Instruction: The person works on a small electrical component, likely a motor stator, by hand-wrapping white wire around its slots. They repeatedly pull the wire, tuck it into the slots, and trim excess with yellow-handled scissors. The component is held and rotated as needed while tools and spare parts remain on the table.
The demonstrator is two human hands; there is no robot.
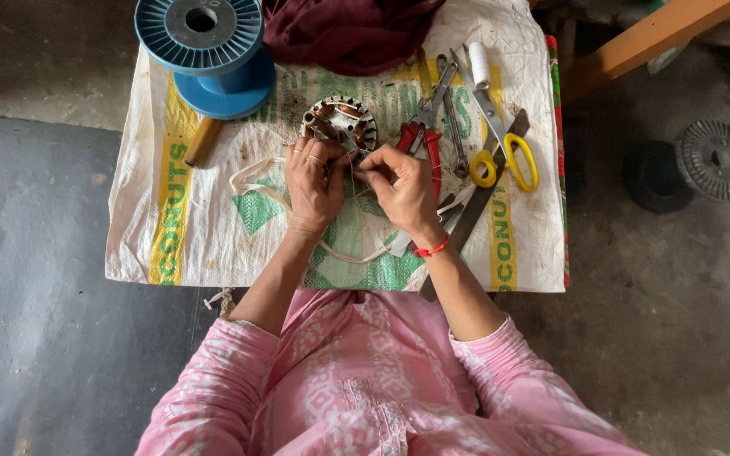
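A round metal stator [340, 124] with copper windings lies on a white woven sack [213, 219] spread over a low table. My left hand [313, 180], with rings on two fingers, pinches something small just below the stator. My right hand [400, 185], a red band at its wrist, pinches a thin thread or wire close to the left fingertips. A white cord [255, 181] loops across the sack under my hands. What exactly sits between the fingertips is too small to tell.
A big blue spool [204, 51] stands at the back left, a wooden handle [202, 140] beside it. Red-handled pliers [422, 139], yellow-handled scissors [504, 156], a wrench and a flat metal strip [475, 203] lie to the right. Dark red cloth [344, 29] at the back. Round parts [717, 160] on the floor.
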